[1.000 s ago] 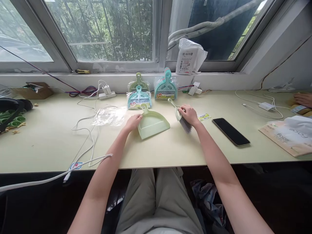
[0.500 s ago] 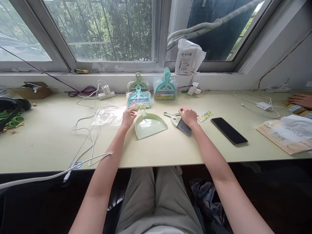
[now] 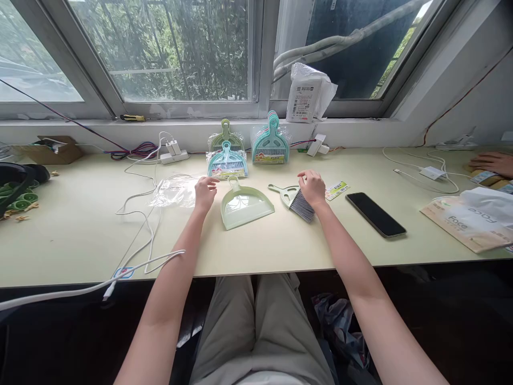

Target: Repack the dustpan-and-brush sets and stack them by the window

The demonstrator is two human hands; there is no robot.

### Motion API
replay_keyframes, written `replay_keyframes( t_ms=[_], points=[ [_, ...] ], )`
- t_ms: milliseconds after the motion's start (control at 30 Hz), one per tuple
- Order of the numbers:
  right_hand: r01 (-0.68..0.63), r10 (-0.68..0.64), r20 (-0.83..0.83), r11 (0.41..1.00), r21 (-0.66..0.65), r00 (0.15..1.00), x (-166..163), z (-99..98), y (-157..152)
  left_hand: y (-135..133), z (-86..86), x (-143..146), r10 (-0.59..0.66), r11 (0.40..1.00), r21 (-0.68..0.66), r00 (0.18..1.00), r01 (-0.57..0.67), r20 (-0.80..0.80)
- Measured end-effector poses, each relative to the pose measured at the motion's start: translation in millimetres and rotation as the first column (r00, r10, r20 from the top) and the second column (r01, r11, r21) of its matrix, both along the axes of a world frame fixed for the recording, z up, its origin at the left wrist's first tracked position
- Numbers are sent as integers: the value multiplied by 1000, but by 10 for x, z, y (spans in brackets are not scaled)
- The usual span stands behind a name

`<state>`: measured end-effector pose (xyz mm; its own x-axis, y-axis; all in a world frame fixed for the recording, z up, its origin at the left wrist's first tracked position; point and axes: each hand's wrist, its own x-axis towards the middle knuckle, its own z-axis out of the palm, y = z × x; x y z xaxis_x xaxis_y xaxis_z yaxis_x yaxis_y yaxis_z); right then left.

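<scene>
A pale green dustpan (image 3: 245,211) lies flat on the table in front of me, its looped handle pointing away. To its right rests a matching small hand brush (image 3: 302,207) with grey bristles, its handle toward the dustpan. My left hand (image 3: 205,193) hovers just left of the dustpan, fingers loosely stretched and holding nothing. Above the far right side of the brush is my right hand (image 3: 312,187), fingers slightly bent and apart, with nothing seen in it. It partly covers the brush; whether it touches it I cannot tell.
Wrapped dustpan sets (image 3: 227,160) and a teal stack (image 3: 271,141) stand by the wall. Clear plastic wrap (image 3: 176,191) and white cables (image 3: 152,230) lie left. Rightward are a printed card (image 3: 337,190), a phone (image 3: 375,215), a tissue pack (image 3: 467,219) and another person's hand (image 3: 492,162).
My left hand has moved left, away from the dustpan's handle. My right hand has lifted a little and shifted right from the brush. Dustpan and brush stay in place.
</scene>
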<state>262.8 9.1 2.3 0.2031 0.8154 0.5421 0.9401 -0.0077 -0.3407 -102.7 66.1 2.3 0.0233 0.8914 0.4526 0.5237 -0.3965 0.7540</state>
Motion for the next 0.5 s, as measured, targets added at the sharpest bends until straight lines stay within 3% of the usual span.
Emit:
replay_keyframes(
  t_ms=[167,267,367,500],
  points=[
    [-40,45,64,996,-85,997,-79,4,-24,13,-10,0,-14,1000,8,1000,14,-3],
    [28,-12,63,967,-253,998,-121,10,-38,9,-16,17,-30,1000,6,999,30,-29],
    [44,-21,63,918,-395,998,-133,26,-44,-26,-25,66,-78,996,-61,989,71,-125],
    [-34,64,55,900,-435,996,-138,62,-59,-113,-29,148,-166,981,-149,939,126,-301]
  ],
)
